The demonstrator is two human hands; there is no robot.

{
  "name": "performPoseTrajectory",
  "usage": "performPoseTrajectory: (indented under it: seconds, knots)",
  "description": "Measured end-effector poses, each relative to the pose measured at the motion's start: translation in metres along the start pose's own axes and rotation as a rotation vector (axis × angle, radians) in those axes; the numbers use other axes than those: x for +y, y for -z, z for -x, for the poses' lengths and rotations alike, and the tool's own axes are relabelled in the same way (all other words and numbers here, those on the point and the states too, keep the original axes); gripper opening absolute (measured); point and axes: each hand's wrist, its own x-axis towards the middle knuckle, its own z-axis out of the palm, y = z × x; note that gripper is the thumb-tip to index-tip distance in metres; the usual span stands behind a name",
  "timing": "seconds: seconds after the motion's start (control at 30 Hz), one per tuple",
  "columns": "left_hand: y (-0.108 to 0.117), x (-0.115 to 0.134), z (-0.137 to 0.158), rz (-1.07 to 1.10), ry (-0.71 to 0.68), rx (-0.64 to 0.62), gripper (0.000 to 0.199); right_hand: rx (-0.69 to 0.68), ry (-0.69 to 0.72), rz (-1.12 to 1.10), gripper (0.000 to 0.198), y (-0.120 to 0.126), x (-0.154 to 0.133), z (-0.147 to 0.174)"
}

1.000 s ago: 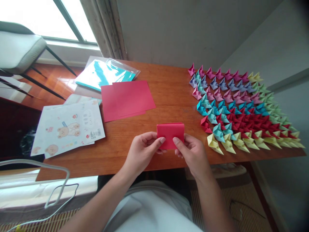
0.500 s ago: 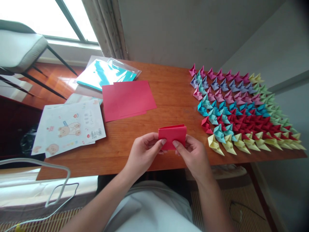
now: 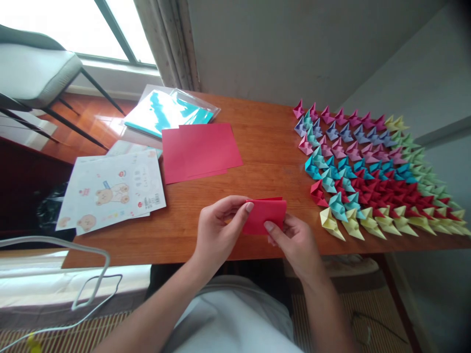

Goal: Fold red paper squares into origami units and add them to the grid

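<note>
Wooden table [image 3: 265,171], folded red paper [image 3: 263,214] in hand

My left hand [image 3: 217,228] pinches its upper left corner, thumb nearly against fingers; my right hand [image 3: 300,242] grips its lower right, thumb on front. Paper's over the near side, flat red sheets [image 3: 202,149] beyond left, folded figures [image 3: 382,191] right.

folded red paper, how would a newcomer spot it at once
Find the wooden table and the middle of its near edge. There the left hand and right hand hold the folded red paper. Unlike the larger, flat red sheets lying farther left, it is doubled over and held.
</note>
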Motion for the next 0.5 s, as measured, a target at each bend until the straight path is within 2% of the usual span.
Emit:
performPoseTrajectory:
  seconds: [0.37, 0.5]
  knots:
    - [-0.0022, 0.0037, -0.0003, 0.058, 0.097, 0.029, 0.02, 0.038, 0.004, 0.024, 0.027, -0.0016, 0.0, 0.0036]
    - [-0.0005, 0.0017, 0.0005, 0.061, 0.136, -0.089, 0.027, 0.082, 0.001, -0.02, 0.03, -0.0023, 0.0017, 0.0029]
